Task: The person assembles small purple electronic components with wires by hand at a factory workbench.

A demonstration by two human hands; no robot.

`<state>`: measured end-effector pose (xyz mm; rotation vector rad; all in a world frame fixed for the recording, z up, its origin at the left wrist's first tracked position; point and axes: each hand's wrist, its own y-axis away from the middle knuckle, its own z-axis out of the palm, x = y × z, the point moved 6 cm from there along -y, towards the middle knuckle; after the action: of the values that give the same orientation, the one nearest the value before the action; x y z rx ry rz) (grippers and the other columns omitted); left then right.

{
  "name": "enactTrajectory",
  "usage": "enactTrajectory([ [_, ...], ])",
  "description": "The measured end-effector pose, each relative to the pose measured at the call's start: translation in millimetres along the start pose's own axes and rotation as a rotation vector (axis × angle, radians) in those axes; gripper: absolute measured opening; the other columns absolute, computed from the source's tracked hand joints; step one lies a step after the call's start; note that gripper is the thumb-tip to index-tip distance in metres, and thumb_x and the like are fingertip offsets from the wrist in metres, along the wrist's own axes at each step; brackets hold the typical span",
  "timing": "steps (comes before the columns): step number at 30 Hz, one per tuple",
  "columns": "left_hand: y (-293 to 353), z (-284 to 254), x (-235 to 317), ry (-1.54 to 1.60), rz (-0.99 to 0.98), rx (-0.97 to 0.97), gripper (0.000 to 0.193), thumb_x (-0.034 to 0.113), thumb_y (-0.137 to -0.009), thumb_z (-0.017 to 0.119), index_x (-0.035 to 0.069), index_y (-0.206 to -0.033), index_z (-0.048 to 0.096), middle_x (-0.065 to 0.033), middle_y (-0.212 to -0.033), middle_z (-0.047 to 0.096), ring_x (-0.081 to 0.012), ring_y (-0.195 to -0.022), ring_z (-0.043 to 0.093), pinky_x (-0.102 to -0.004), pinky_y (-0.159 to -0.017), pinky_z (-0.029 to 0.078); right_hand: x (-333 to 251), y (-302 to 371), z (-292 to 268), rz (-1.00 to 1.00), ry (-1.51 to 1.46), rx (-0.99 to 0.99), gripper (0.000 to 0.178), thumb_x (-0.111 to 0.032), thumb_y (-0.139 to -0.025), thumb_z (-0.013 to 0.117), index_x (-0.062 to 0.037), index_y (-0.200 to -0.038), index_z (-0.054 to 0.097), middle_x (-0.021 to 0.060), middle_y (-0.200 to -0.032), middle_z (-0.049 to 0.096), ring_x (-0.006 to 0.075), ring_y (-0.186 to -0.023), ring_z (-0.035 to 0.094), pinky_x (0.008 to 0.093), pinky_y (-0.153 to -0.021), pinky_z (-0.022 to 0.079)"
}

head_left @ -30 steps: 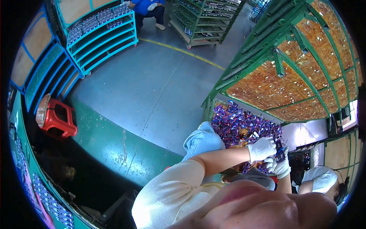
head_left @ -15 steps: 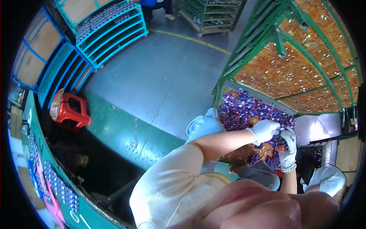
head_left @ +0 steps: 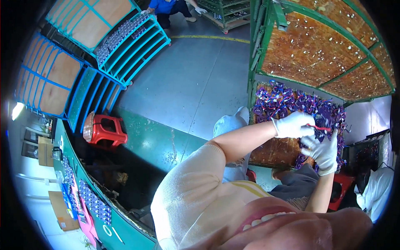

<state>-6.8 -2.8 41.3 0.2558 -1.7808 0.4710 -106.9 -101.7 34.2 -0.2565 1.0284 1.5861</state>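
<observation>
Your white-gloved left hand [head_left: 291,125] is closed on the left end of a thin red wire [head_left: 321,127], which runs left to right, just beyond your white-gloved right hand [head_left: 323,153]. The right fingers look spread; whether they grip anything, I cannot tell. Below, a brown wooden tray [head_left: 273,152] holds heaped purple wired parts [head_left: 271,100], thickest far and right.

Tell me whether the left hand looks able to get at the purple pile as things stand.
Probably yes: the left hand appears over the purple pile, with nothing visible in the way, though that hand seems to hold a red wire.
</observation>
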Motion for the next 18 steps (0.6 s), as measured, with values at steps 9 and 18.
enactTrajectory([
  [9, 1, 41, -4, -0.839, 0.322, -0.036, 0.034, 0.04, -0.075, 0.057, 0.007, -0.076, 0.061, -0.0116, -0.073, 0.054, -0.0292, -0.071, 0.057, -0.0414, -0.057, 0.044, -10, -9, -79, -0.336, 0.464, 0.011, 0.064, -0.034, -0.075, 0.067, -0.0023, -0.123, 0.04, 0.0079, -0.103, 0.055, 0.0184, -0.091, 0.057, 0.0347, -0.078, 0.049],
  [18, -6, 26, 10, -1.015, 0.302, 0.172, 0.04, 0.031, -0.068, 0.056, 0.013, -0.104, 0.061, -0.0024, -0.125, 0.047, -0.0282, -0.128, 0.03, -0.0753, -0.09, -0.003, -13, 6, -78, -0.649, 0.548, 0.163, 0.056, -0.011, -0.076, 0.06, -0.0047, -0.124, 0.032, 0.0051, -0.104, 0.045, 0.0128, -0.082, 0.05, 0.0291, -0.073, 0.047],
])
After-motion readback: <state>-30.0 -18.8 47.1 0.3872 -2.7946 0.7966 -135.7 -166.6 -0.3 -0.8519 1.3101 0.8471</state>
